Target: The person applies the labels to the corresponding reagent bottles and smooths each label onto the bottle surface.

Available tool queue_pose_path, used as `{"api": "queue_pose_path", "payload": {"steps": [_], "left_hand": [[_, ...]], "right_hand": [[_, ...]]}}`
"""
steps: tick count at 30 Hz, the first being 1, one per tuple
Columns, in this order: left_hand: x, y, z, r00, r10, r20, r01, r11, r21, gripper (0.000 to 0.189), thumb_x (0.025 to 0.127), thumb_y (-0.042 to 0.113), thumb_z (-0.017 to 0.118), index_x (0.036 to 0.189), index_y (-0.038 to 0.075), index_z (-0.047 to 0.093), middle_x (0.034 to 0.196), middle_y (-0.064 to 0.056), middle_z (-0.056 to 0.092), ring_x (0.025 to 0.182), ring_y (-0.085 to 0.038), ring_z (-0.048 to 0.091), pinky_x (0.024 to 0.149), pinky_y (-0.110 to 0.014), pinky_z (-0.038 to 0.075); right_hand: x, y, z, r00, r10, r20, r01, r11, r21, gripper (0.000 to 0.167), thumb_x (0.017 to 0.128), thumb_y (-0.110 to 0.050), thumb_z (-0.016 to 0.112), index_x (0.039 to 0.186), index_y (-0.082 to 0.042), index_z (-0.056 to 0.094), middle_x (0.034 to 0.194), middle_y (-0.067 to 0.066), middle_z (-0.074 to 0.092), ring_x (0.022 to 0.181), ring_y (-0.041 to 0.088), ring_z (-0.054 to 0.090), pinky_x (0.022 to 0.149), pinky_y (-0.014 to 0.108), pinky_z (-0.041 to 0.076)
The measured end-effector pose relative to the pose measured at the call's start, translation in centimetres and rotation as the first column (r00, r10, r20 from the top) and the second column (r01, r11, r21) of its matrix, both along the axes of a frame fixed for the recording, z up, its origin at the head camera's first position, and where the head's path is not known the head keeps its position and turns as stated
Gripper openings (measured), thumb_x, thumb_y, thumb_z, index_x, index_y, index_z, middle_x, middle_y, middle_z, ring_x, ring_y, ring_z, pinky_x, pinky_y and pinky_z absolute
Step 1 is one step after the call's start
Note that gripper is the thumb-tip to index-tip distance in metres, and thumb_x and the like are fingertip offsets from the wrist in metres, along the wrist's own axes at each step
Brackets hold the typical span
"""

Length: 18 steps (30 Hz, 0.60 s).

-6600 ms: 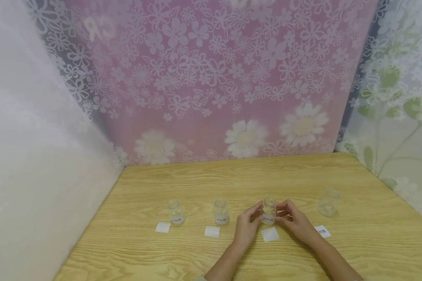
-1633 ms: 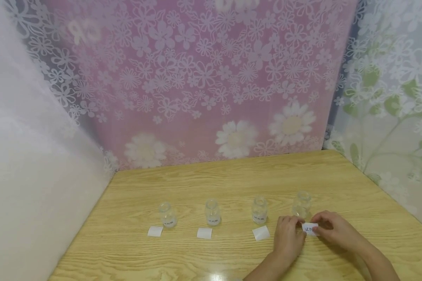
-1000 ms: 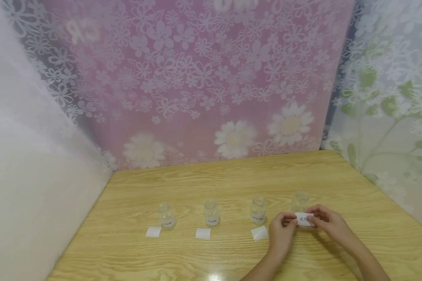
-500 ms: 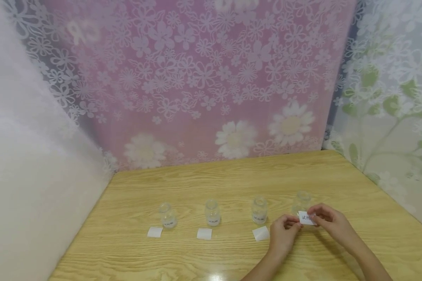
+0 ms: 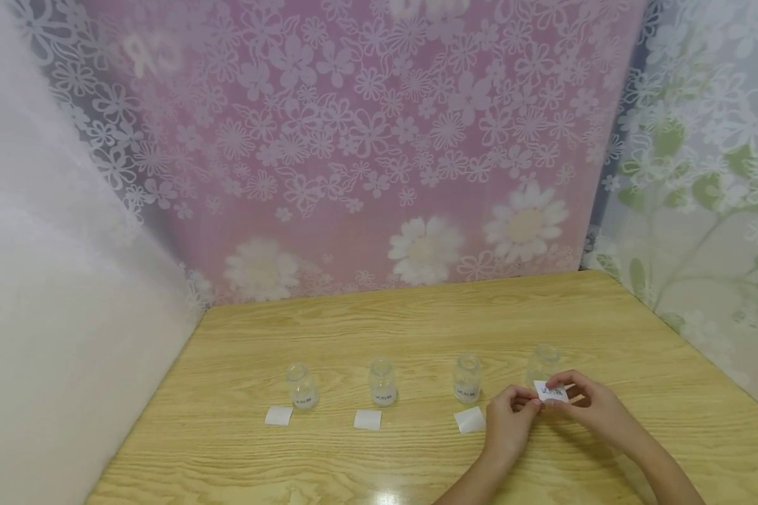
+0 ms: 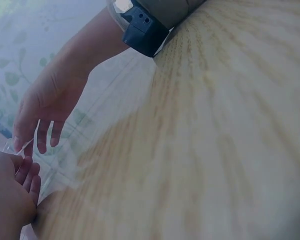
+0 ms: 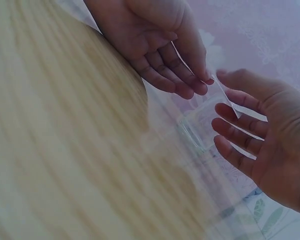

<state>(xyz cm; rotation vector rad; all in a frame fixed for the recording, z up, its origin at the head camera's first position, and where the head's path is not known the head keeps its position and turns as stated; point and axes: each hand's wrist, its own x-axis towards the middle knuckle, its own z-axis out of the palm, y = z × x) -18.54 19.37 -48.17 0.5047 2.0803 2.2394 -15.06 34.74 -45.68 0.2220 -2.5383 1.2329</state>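
Observation:
A small white label with dark printed characters is held up in front of the rightmost glass bottle. My right hand grips it at the upper edge and right side, fingers on top and thumb below. The thumb and a finger of my left hand pinch its lower left corner. Seen edge-on in the right wrist view, the label spans from the left fingertips to the right hand. The bottle's lower part is hidden behind label and fingers; no label shows on its visible glass.
Three more glass bottles stand in a row, each labelled low: left, middle and right. Before each lies a blank white paper piece, paper and paper. Curtains hang behind the wooden table.
Both hands have moved right from the third bottle to the fourth, and the label there has been lifted off the table. Lately the right fingers shifted onto the label's upper edge.

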Motion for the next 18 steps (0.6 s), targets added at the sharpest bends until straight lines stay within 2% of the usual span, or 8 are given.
{"api": "queue_pose_path", "payload": {"steps": [6, 10, 18], "left_hand": [[0.08, 0.04, 0.11, 1.000, 0.000, -0.020, -0.001, 1.000, -0.029, 0.007, 0.080, 0.000, 0.066, 0.079, 0.007, 0.065, 0.070, 0.009, 0.059, 0.063, 0.000, 0.051, 0.057, -0.016, 0.045], [0.11, -0.03, 0.15, 1.000, -0.011, -0.028, 0.011, 1.000, -0.012, 0.006, 0.080, 0.000, 0.066, 0.079, 0.007, 0.065, 0.070, 0.010, 0.059, 0.063, 0.000, 0.051, 0.058, -0.016, 0.045], [0.17, -0.20, 0.38, 0.999, -0.039, -0.006, 0.039, 0.999, -0.010, 0.006, 0.081, 0.002, 0.065, 0.078, 0.007, 0.064, 0.069, 0.010, 0.059, 0.062, 0.000, 0.053, 0.057, -0.016, 0.046]], "right_hand": [[-0.03, -0.13, -0.17, 1.000, 0.004, -0.006, -0.004, 0.999, 0.040, 0.023, 0.081, -0.012, 0.071, 0.099, -0.013, 0.057, 0.099, 0.004, 0.057, 0.079, 0.008, 0.053, 0.060, 0.027, 0.049], [0.03, -0.26, -0.04, 1.000, -0.002, 0.012, 0.002, 0.999, 0.045, 0.020, 0.082, -0.016, 0.070, 0.098, -0.014, 0.058, 0.097, 0.004, 0.058, 0.078, 0.008, 0.054, 0.061, 0.027, 0.049], [0.11, -0.34, 0.25, 1.000, 0.020, -0.006, -0.020, 0.999, 0.027, 0.011, 0.087, -0.013, 0.064, 0.097, -0.012, 0.059, 0.098, 0.005, 0.058, 0.077, 0.009, 0.055, 0.062, 0.027, 0.049]]}}
